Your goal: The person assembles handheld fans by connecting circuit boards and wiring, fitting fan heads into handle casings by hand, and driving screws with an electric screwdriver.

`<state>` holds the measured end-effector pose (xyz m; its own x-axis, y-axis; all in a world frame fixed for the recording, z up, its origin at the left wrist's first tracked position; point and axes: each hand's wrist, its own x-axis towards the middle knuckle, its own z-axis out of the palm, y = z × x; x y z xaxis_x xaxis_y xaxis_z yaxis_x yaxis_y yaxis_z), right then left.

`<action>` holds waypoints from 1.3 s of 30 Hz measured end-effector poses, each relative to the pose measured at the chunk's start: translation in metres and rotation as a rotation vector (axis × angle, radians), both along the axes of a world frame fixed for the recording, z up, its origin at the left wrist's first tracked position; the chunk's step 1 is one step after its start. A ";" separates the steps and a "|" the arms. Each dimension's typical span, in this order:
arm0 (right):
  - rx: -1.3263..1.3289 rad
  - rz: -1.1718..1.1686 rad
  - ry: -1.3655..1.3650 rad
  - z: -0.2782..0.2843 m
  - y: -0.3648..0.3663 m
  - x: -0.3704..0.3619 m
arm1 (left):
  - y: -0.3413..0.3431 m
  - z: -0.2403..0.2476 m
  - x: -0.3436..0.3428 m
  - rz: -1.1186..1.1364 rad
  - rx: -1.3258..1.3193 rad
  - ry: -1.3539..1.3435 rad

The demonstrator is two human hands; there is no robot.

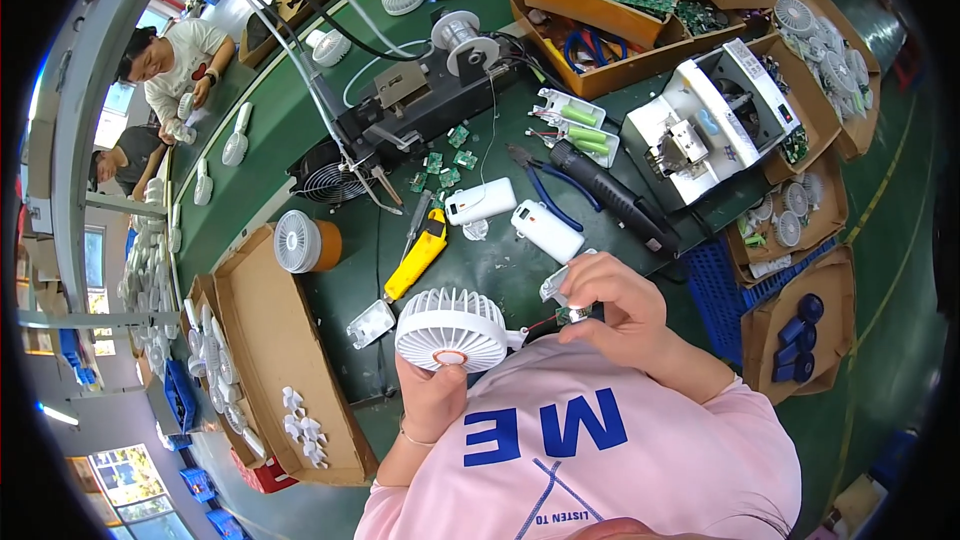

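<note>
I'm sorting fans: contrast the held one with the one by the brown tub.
The held fan is in the left hand; the tub fan touches no hand. The held fan has an orange ring at its hub; the tub fan's centre looks pale. A red wire runs from the held fan; none shows on the tub fan. Both are white with round ribbed grilles.

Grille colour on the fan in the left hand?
The fan grille is white; it shows best in the head view.
</note>
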<state>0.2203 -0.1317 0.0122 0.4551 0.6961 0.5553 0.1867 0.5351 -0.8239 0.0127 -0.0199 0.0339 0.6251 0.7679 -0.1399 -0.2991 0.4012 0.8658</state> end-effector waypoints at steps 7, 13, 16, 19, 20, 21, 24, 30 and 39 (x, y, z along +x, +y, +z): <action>-0.005 -0.042 -0.022 -0.001 -0.009 0.016 | -0.005 0.005 0.023 0.002 -0.059 -0.005; -0.016 -0.129 -0.024 0.005 -0.029 0.027 | -0.005 0.004 0.041 -0.087 -0.059 -0.004; -0.017 -0.139 -0.085 0.019 -0.042 0.035 | -0.010 0.014 0.055 -0.119 -0.111 0.126; 0.019 -0.207 -0.210 0.043 -0.062 0.060 | 0.000 -0.005 0.054 -0.510 -0.082 0.118; 0.004 -0.252 -0.278 0.056 -0.073 0.074 | 0.002 -0.006 0.056 -0.640 -0.072 0.151; -0.033 -0.334 -0.336 0.067 -0.084 0.086 | 0.002 -0.010 0.055 -0.708 -0.015 0.185; -0.310 -0.745 -0.504 0.102 -0.115 0.128 | 0.006 -0.013 0.052 -0.783 0.018 0.271; -0.412 -1.572 -0.752 0.145 -0.146 0.263 | 0.009 -0.016 0.054 -0.695 0.071 0.413; -0.661 -1.577 -0.462 0.048 -0.143 0.443 | 0.020 -0.018 0.023 -0.630 0.030 0.417</action>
